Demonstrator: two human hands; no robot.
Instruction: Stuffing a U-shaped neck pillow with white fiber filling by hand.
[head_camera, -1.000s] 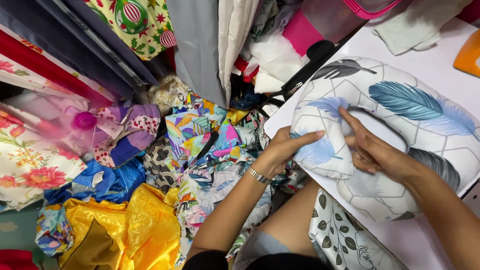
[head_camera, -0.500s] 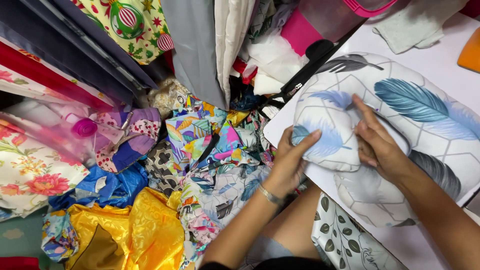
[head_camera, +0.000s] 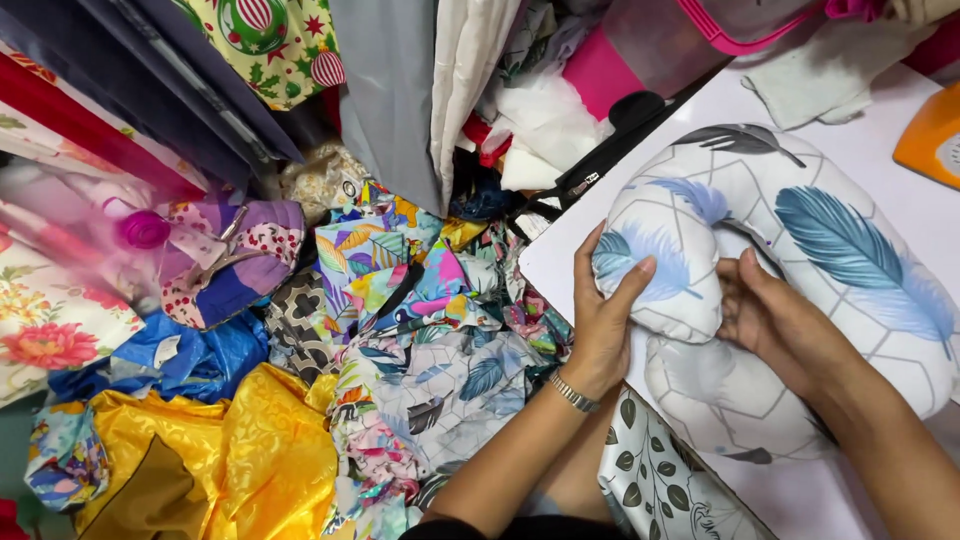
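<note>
A white table (head_camera: 880, 130) carries a feather-print neck pillow (head_camera: 800, 300), a white cloth (head_camera: 810, 85) and an orange object (head_camera: 935, 135).

left hand (head_camera: 605, 320) grips feather-print cushion (head_camera: 800, 290) end | right hand (head_camera: 775, 320) presses inner curve | white table (head_camera: 560, 265)

My arms are bare from the wrist up to where they leave the bottom of the view; no cuff shows on either forearm. My left hand (head_camera: 606, 325) has a thin metal bracelet (head_camera: 574, 393) around the wrist, silver in colour, made of small flat links that catch the light. I see no ring on its fingers. My right hand (head_camera: 775, 322) wears nothing: no ring, no watch, no band at the wrist. The nails on both hands are short and unpainted as far as I can tell. At the bottom edge, a dark bit of clothing (head_camera: 450, 530) shows beside my left arm.
</note>
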